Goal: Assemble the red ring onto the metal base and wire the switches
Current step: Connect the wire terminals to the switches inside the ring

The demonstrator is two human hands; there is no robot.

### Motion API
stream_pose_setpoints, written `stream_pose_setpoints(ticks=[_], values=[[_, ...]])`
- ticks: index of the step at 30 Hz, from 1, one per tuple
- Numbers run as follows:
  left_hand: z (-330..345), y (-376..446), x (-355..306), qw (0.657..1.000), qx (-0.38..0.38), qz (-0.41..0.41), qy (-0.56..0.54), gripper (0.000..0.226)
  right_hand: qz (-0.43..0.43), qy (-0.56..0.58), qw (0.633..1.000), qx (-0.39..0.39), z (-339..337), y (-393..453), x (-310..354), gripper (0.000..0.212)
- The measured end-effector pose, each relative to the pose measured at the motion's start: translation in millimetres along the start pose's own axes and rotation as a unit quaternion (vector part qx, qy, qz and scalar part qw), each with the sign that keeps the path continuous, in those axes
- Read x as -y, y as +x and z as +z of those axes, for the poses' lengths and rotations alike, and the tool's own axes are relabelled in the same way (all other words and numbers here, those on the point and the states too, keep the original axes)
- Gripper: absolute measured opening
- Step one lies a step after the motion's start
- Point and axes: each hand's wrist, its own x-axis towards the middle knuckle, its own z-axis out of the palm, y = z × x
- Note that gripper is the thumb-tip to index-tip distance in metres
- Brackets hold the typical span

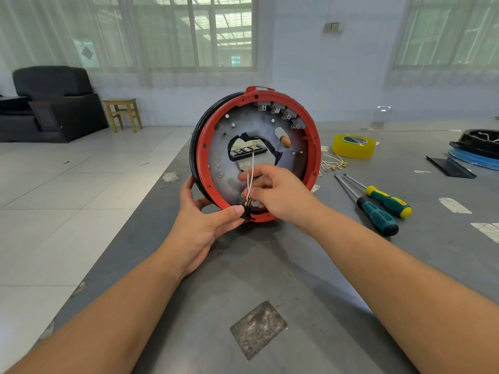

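Tabletop: red ring (203, 147) upright, edge-on

Bright, even daylight pours through curtained windows (189, 31) well beyond the hands, washing them pale. Soft shadows lie on the grey table (270, 265) beneath both forearms. Focus is sharp; wide-angle distortion bends the frame edges

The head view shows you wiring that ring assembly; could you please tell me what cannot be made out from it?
- Head view: whether the brass terminals are seated on the black switch; too small, and the right hand and left hand cover the spot.
- The far face of the metal base; it faces away.
- The black part at the right; cut off by the edge.
- The loose wires by the yellow tape; too small to count.
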Motion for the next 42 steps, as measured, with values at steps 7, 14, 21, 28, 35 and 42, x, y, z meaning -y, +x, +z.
stream_pose_setpoints(ticks=[7,14,21,28,35,42], values=[[1.0,-1.7,-0.3,1.0,0.001,0.002,0.013,0.12,0.001,0.008,1.0,-0.011,-0.2,-0.8,-1.6,0.023],[1.2,-0.3,0.1,1.0,-0.003,-0.001,0.014,0.118,-0.008,-0.021,0.996,-0.091,0.3,5.6,-8.0,0.01],[-0.4,2.1,0.2,1.0,-0.01,-0.006,-0.005,0.124,-0.021,-0.015,0.995,-0.098,-3.9,2.8,-7.0,0.017],[-2.3,4.1,1.2,0.999,-0.016,-0.011,-0.03,0.124,-0.108,-0.136,0.979,-0.108,-5.1,-0.8,-9.3,0.013],[-2.4,1.5,1.5,1.0,-0.003,-0.003,0.0,0.125,-0.047,-0.036,0.996,-0.059,-4.3,4.6,-10.7,0.009],[-1.9,2.8,0.7,1.0,-0.014,-0.007,-0.017,0.123,-0.077,-0.012,0.995,-0.068,-3.7,5.0,-10.7,0.009]])
